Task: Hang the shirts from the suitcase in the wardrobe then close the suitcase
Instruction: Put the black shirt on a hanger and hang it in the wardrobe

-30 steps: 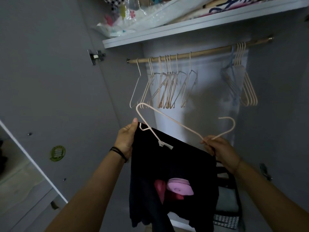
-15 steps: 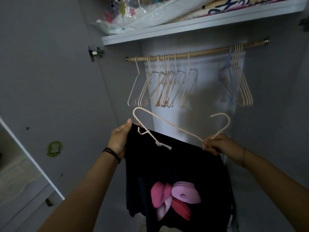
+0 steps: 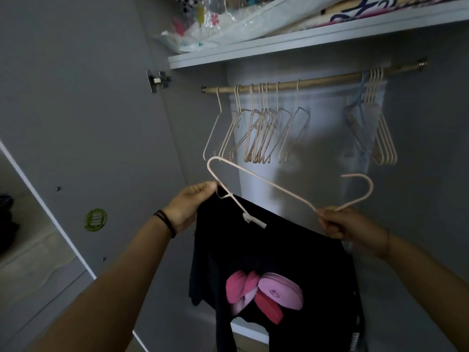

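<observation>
though hanger carries shirt, spare hangers (pink) crowd rail

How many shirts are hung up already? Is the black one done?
None that I can see: the rail carries only bare hangers. The left hand grips the black shirt while the right hand holds the pink hanger, one arm tucked into it. Left to do: seat the shirt, hook it on the rail, close the suitcase, which is out of view.
</observation>
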